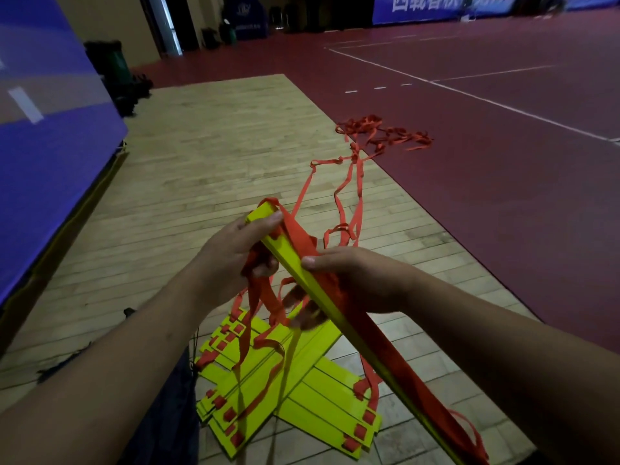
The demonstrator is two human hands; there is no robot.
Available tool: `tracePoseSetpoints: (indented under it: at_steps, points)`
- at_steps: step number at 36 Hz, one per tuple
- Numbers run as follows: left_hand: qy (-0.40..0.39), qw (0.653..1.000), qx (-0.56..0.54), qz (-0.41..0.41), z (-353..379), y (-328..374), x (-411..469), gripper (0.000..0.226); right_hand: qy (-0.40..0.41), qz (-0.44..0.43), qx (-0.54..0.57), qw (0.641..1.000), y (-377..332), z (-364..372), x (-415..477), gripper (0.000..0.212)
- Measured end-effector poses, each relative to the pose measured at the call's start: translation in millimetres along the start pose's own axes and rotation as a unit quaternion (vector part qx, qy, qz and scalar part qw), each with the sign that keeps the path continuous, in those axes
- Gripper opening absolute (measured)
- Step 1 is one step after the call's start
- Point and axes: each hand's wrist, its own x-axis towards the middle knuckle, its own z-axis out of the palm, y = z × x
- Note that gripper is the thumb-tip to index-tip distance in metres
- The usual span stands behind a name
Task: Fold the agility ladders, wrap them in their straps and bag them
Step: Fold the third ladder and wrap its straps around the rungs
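Note:
I hold a stack of yellow ladder rungs (292,260) edge-on in front of me, slanting from upper left to lower right. My left hand (235,253) grips its upper end, with loops of red strap (261,297) hanging from its fingers. My right hand (355,280) grips the stack a little lower, thumb on top, pressing red strap against the rungs. More yellow rungs (302,391) with red strap lie in crossed piles on the floor below my hands. Red strap (355,182) trails from the stack across the floor to a tangled heap (382,132).
I stand over a pale wooden floor strip (201,156) bordered by dark red court flooring (503,146) with white lines. A blue padded wall (43,129) rises at left. Dark bags and a green bin (117,68) stand by the far wall.

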Motion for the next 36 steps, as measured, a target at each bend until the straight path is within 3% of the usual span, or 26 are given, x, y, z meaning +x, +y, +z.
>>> tracePoseSetpoints:
  at_steps: [2,4,10,13,17,20,22,25,30,34,36]
  points:
    - [-0.001,1.000,0.009,-0.003,0,0,-1,0.027,-0.056,0.016,-0.002,0.998,0,5,1,0.024]
    - [-0.006,1.000,0.023,-0.006,-1,3,-1,0.027,-0.059,0.008,-0.034,0.998,-2,6,2,0.019]
    - [-0.003,0.984,0.160,-0.076,-11,6,-1,0.058,0.119,-0.011,-0.189,0.975,-9,9,1,0.026]
    - [0.001,0.973,0.192,-0.125,-6,-2,-3,0.065,0.192,0.003,-0.311,0.931,-7,11,6,0.025]
    - [0.000,0.988,0.097,-0.120,12,-8,-3,0.054,0.256,-0.001,-0.473,0.843,1,19,21,0.017]
    - [0.065,0.991,0.055,-0.098,20,-13,1,0.046,0.254,-0.009,-0.571,0.780,15,31,28,0.018]
    - [0.117,0.988,0.052,-0.089,19,-15,3,0.035,0.242,-0.018,-0.602,0.761,18,38,31,0.024]
    - [0.141,0.986,0.036,-0.076,15,-11,4,0.027,0.217,-0.036,-0.566,0.794,7,39,28,0.017]
    - [0.080,0.996,0.039,-0.021,5,3,1,0.027,0.189,-0.072,-0.367,0.908,-13,21,12,0.049]
    - [0.032,0.998,0.048,0.010,7,14,-6,0.029,0.111,-0.057,-0.212,0.969,-12,12,8,0.024]
    - [0.029,0.998,0.048,0.008,6,15,-6,0.039,0.055,-0.030,-0.109,0.992,-11,12,9,0.023]
